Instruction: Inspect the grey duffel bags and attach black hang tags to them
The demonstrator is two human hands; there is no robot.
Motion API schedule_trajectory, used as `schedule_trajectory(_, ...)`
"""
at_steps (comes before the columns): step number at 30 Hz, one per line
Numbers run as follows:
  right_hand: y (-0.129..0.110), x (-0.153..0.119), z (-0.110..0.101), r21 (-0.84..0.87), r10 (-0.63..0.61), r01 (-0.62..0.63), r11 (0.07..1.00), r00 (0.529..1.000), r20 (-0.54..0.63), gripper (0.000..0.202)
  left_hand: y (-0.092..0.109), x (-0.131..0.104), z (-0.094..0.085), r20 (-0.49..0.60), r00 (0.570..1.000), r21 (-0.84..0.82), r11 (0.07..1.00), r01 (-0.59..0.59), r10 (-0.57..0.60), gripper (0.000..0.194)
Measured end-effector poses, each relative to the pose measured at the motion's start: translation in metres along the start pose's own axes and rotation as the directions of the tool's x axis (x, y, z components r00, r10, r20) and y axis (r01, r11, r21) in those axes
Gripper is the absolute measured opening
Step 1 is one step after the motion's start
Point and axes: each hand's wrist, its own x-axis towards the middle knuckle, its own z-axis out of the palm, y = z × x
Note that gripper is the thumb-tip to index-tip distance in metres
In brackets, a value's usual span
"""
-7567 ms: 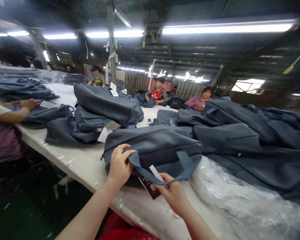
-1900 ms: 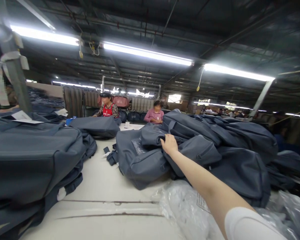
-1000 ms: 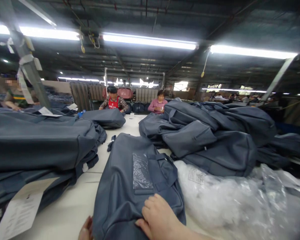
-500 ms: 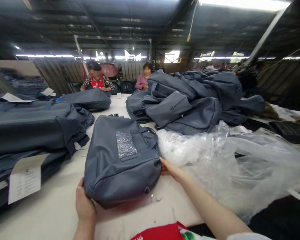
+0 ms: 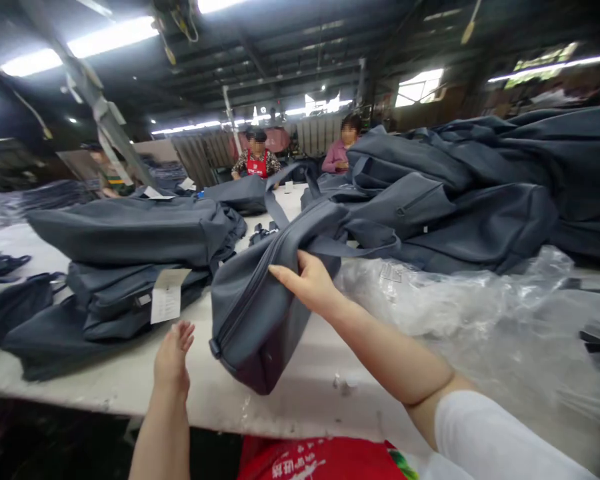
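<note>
1 grey-blue bag (image 5: 275, 310) tilted over white tbl (image 5: 213, 397), grasped in R hand (image 5: 311, 283) nr its zip (image 5: 253, 287). L hand (image 5: 174, 359) empty, uncurled, nr printed tag (image 5: 167, 297).

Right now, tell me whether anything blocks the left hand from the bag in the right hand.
Nothing visible does: white tabletop shows between the left hand and the bag, which the right hand grips.

Both the left hand (image 5: 174, 360) and right hand (image 5: 314, 285) are bare. Well back from the right fingers, past the elbow, I see a plain white sleeve (image 5: 475, 427); nearer me than the fingers, a red garment (image 5: 350, 460) carries white lettering (image 5: 305, 463) and a green patch (image 5: 401, 460).
</note>
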Motion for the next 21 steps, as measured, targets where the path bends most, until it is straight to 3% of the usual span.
schedule_trajectory(2, 0.018, -0.004, 0.013, -0.102, 0.041, -0.032, 0.994, 0.996, 0.083, 0.034, 0.025, -0.007, -0.011, -0.043, 0.994, 0.036, 0.995, -0.096, 0.098, 0.052)
schedule_trajectory(4, 0.032, -0.01, 0.023, -0.127, 0.044, -0.031, 0.991, 0.993, 0.108, 0.031, 0.056, -0.025, -0.011, 0.048, 0.955, 0.176, 0.938, -0.298, 0.294, 0.051)
schedule_trajectory(7, 0.037, -0.019, 0.033, -0.15, 0.034, -0.021, 0.988, 0.996, 0.081, 0.028, 0.097, -0.054, 0.01, 0.325, 0.778, 0.399, 0.667, -0.629, 0.538, 0.056)
schedule_trajectory(9, 0.032, -0.023, 0.034, -0.212, 0.032, -0.017, 0.977, 0.997, 0.067, 0.026, 0.112, -0.066, 0.031, 0.422, 0.705, 0.464, 0.532, -0.708, 0.571, 0.064)
schedule_trajectory(11, 0.022, -0.029, 0.03, -0.266, 0.009, 0.011, 0.964, 0.997, 0.075, 0.026, 0.116, -0.068, 0.052, 0.46, 0.714, 0.505, 0.506, -0.699, 0.528, 0.069)
schedule_trajectory(14, 0.003, -0.036, 0.009, -0.385, -0.049, 0.09, 0.918, 0.992, 0.117, 0.018, 0.109, -0.066, 0.073, 0.467, 0.765, 0.53, 0.553, -0.643, 0.443, 0.062)
schedule_trajectory(17, -0.012, -0.035, -0.029, -0.528, -0.181, 0.136, 0.838, 0.983, -0.033, 0.021, 0.097, -0.066, 0.077, 0.428, 0.765, 0.539, 0.543, -0.644, 0.482, 0.055)
schedule_trajectory(19, -0.016, -0.023, -0.059, -0.606, -0.336, 0.142, 0.783, 0.916, -0.22, 0.007, 0.087, -0.066, 0.072, 0.413, 0.729, 0.517, 0.519, -0.681, 0.545, 0.054)
schedule_trajectory(21, -0.014, -0.005, -0.09, -0.702, -0.455, 0.138, 0.699, 0.843, -0.287, 0.022, 0.076, -0.065, 0.064, 0.419, 0.688, 0.457, 0.517, -0.724, 0.593, 0.049)
